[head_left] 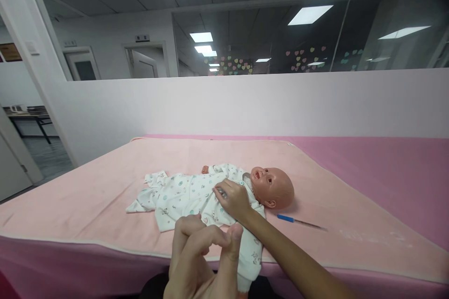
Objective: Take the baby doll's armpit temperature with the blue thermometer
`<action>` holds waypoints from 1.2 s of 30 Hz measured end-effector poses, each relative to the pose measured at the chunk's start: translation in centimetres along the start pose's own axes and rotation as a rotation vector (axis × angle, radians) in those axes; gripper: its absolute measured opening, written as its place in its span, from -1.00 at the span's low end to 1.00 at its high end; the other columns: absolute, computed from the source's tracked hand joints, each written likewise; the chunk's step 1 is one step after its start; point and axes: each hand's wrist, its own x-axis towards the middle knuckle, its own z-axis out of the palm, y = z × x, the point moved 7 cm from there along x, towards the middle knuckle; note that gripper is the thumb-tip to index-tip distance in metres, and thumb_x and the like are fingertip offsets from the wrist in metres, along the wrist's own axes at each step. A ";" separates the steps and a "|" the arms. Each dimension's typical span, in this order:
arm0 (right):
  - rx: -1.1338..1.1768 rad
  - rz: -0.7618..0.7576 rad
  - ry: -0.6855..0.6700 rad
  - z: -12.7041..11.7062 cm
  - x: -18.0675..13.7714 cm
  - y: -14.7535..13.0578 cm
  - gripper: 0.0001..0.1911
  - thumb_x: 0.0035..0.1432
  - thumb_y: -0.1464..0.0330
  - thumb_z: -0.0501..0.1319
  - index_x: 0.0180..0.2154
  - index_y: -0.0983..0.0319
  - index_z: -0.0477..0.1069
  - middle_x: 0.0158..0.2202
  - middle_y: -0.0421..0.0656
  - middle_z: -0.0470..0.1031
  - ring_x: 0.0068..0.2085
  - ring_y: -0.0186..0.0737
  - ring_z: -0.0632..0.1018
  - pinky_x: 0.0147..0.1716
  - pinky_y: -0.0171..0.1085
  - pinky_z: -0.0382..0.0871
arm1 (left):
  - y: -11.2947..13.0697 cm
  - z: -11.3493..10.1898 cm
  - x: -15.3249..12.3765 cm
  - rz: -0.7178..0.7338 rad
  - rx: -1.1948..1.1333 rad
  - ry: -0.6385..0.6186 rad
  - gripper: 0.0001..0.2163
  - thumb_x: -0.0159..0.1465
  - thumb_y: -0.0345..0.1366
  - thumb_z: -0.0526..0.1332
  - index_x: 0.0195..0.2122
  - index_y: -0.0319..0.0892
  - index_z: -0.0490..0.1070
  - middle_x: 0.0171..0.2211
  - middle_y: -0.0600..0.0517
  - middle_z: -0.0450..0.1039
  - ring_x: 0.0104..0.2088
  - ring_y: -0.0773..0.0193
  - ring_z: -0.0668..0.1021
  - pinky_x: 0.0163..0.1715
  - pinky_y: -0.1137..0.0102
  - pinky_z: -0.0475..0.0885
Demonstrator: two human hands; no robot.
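A baby doll [275, 189] lies on its back across the bed, head to the right. It wears a white printed baby gown [182, 191], whose lower end lies flat to the left. My right hand [233, 198] rests on the gown's chest, fingers curled in with the tips at the cloth; the fold between them is partly hidden. In the foreground my left hand [205, 257] is raised close to the camera, index fingertip and thumb pressed together with nothing visible between them. Below my right forearm, a sleeve [250, 257] of the gown reaches over the bed's front edge.
A thin stick with a blue handle [286, 218] lies right of the doll's head. A peach blanket [105, 187] covers much of the pink bed surface [386, 168]. Behind stands a white half wall [245, 107] with glass above. A doorway is at far left.
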 end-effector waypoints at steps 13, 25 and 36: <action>-0.002 0.005 -0.006 0.0 0.0 0.0 -0.84 0.14 0.38 0.09 -0.44 0.22 0.40 -0.48 -0.22 0.46 -0.44 -0.37 0.45 -0.46 -0.39 0.14 | 0.3 0.0 0.1 0.116 -0.029 -0.041 -0.81 -0.02 -0.53 0.29 -0.59 -0.19 0.28 -0.64 0.17 0.17 -0.55 0.44 0.26 -0.43 0.42 0.33; -0.009 0.002 -0.006 0.2 0.0 0.1 -0.82 0.16 0.36 0.08 -0.43 0.22 0.40 -0.48 -0.21 0.46 -0.44 -0.37 0.45 -0.46 -0.39 0.14 | -0.5 0.2 0.1 0.006 0.027 -0.073 -0.83 0.02 -0.49 0.28 -0.54 -0.17 0.28 -0.58 0.13 0.18 -0.51 0.41 0.26 -0.53 0.49 0.24; -0.003 0.013 -0.013 0.2 0.0 0.3 -0.83 0.16 0.36 0.08 -0.42 0.21 0.40 -0.46 -0.22 0.46 -0.43 -0.37 0.44 -0.48 -0.38 0.13 | -1.2 0.5 0.2 -0.047 0.046 -0.134 -0.87 0.03 -0.46 0.27 -0.51 -0.14 0.32 -0.57 0.11 0.22 -0.50 0.39 0.27 -0.54 0.51 0.24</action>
